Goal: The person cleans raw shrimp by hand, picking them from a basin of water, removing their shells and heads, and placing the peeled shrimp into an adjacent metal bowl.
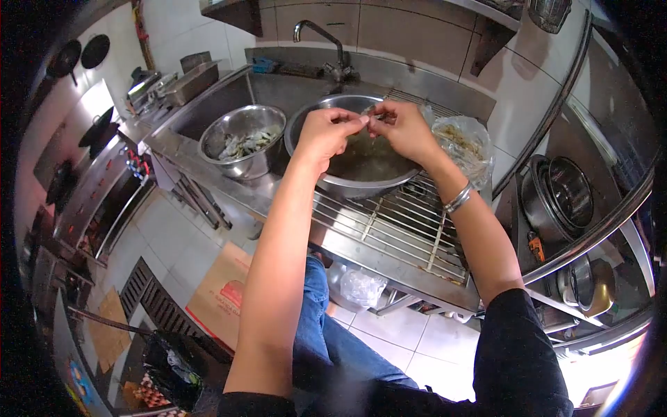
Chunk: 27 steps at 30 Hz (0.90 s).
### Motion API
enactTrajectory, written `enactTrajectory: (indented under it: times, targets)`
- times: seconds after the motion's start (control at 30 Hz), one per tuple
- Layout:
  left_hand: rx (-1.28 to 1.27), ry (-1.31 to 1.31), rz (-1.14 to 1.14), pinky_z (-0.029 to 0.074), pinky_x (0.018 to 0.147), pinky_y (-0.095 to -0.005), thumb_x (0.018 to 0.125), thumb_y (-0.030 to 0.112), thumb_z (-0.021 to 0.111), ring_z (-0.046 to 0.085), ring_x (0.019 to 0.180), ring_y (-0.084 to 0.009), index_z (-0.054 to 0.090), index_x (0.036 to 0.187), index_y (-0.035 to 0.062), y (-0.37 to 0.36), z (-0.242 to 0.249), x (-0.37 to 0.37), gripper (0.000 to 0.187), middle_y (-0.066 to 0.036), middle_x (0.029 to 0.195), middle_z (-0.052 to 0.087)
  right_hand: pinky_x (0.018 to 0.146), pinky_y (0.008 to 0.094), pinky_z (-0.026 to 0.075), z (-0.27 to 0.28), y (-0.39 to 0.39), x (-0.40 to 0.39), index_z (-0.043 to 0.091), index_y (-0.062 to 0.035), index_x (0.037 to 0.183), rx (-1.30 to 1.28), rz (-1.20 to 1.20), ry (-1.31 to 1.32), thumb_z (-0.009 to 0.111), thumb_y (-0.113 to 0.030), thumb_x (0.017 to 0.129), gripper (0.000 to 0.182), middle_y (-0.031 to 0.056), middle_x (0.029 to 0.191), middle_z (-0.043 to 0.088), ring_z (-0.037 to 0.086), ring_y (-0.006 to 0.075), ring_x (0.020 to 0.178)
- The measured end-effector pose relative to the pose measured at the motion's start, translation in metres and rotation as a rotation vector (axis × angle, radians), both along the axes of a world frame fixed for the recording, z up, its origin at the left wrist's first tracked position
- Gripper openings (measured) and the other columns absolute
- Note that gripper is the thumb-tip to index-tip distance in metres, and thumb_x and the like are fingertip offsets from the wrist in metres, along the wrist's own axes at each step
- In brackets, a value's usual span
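here, over the big bowl [361, 182] of murky liquid, my left hand [325, 132] and right hand [403, 128] pinch one small scrap [369, 115]; left of it, a smaller bowl [243, 142] holds pale pieces.

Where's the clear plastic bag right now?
In the head view, the plastic bag sits on the wire rack, right of the large steel bowl, just beyond the right hand.
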<state>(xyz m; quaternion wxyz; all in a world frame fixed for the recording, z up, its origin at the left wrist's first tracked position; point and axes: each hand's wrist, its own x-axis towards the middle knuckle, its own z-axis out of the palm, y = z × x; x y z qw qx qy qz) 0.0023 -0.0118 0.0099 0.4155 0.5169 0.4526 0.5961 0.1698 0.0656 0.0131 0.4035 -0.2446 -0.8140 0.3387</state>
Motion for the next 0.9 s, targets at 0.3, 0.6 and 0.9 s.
enactTrajectory:
  times: [0.3, 0.6, 0.9]
  targets:
    - [0.006, 0.027, 0.02, 0.031, 0.041, -0.0195, 0.076, 0.018, 0.076, 0.047, 0.049, -0.0058, 0.065, 0.079, -0.0012, 0.0, 0.001, 0.003, 0.023, -0.001, 0.066, 0.06, 0.06, 0.0288, 0.049, 0.002, -0.009, -0.002, 0.066, 0.002, 0.09, 0.004, -0.053, -0.101, 0.067, -0.01, 0.08, 0.016, 0.0101, 0.073, 0.067, 0.064, 0.0137, 0.061]
    - [-0.023, 0.001, 0.017, 0.036, 0.043, -0.0188, 0.079, 0.018, 0.073, 0.051, 0.051, -0.0071, 0.061, 0.077, 0.0013, 0.005, -0.002, 0.001, 0.02, -0.002, 0.068, 0.061, 0.066, 0.0379, 0.05, 0.009, -0.03, -0.006, 0.068, -0.0022, 0.087, 0.45, -0.204, -0.108, 0.066, -0.008, 0.074, 0.014, 0.0175, 0.079, 0.066, 0.064, 0.0332, 0.071]
    - [-0.067, -0.116, -0.032, 0.036, 0.045, -0.0194, 0.085, 0.01, 0.063, 0.051, 0.055, -0.0076, 0.062, 0.086, 0.002, 0.011, -0.007, -0.004, 0.008, -0.003, 0.073, 0.06, 0.058, 0.0308, 0.048, 0.013, -0.027, -0.004, 0.068, -0.0011, 0.083, 0.136, -0.201, -0.149, 0.068, -0.013, 0.079, 0.013, 0.0115, 0.068, 0.065, 0.063, 0.0173, 0.059]
